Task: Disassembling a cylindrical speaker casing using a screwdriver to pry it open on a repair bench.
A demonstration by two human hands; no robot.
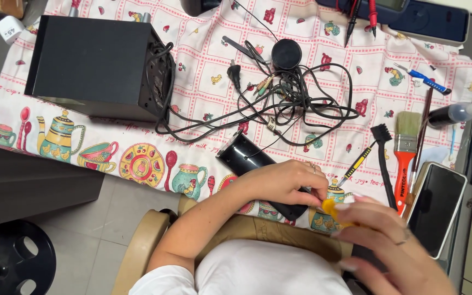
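Fingers (301, 188) of the left hand (282, 183) clasp a black cylinder (247, 158) lying at the tabletop edge; right hand (386, 237) pinches a small yellow piece (330, 207). Smooth, rigid, probably slippery, the cylinder seems best gripped around its middle.

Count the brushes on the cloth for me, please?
2. A paintbrush with an orange handle lies at the right side of the cloth, and a small black brush lies just left of it. Others may be hidden.

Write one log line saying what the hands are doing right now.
left hand: grip on black cylinder speaker | right hand: holds small yellow tool at speaker's end | behind: tangled black cables
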